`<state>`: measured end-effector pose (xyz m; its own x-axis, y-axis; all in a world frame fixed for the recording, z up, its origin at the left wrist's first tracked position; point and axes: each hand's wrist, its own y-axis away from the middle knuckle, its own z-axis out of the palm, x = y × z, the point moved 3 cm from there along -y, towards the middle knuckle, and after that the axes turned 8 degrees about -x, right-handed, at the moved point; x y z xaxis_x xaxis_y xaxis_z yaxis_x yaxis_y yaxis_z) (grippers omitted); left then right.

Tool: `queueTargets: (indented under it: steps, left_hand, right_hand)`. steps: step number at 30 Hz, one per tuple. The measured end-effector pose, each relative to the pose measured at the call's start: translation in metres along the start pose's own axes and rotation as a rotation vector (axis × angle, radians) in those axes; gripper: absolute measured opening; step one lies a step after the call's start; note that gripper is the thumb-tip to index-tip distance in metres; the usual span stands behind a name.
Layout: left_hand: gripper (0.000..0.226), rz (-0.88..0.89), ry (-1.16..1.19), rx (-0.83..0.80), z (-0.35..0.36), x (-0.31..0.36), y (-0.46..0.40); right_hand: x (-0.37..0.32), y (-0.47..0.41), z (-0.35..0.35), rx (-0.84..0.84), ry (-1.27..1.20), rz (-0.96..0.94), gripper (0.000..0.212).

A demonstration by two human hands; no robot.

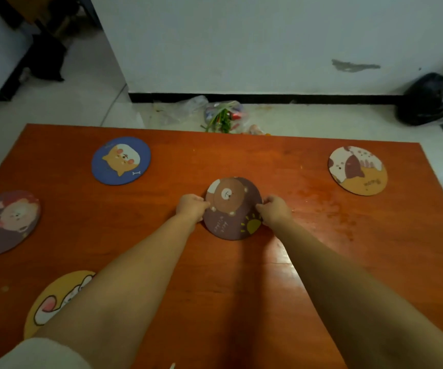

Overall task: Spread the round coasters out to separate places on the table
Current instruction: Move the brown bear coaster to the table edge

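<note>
A brown round coaster with a bear lies at the middle of the orange table. My left hand grips its left edge and my right hand grips its right edge. A blue coaster with a dog lies at the back left. A purple coaster sits at the left edge. A yellow coaster lies near the front left, partly hidden under my left forearm. A white and tan coaster rests at the back right.
Beyond the table's far edge, plastic bags with greens lie on the white floor by the wall. A black bag sits at the far right. A dark gap opens at the back left.
</note>
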<state>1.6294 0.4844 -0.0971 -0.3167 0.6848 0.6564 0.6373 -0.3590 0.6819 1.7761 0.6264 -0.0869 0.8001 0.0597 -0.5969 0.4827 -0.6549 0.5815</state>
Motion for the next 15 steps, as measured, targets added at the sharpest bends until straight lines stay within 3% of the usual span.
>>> queueTargets:
  steps: [7,15]
  left_hand:
    - [0.006,0.064,0.099,-0.166,0.023,0.003,0.050]
    - [0.022,0.121,0.083,-0.357,0.110,-0.006,0.124]
  right_hand:
    - [0.033,0.058,-0.035,0.136,0.033,-0.102,0.009]
    - [0.125,0.111,-0.104,0.119,-0.016,-0.033,0.010]
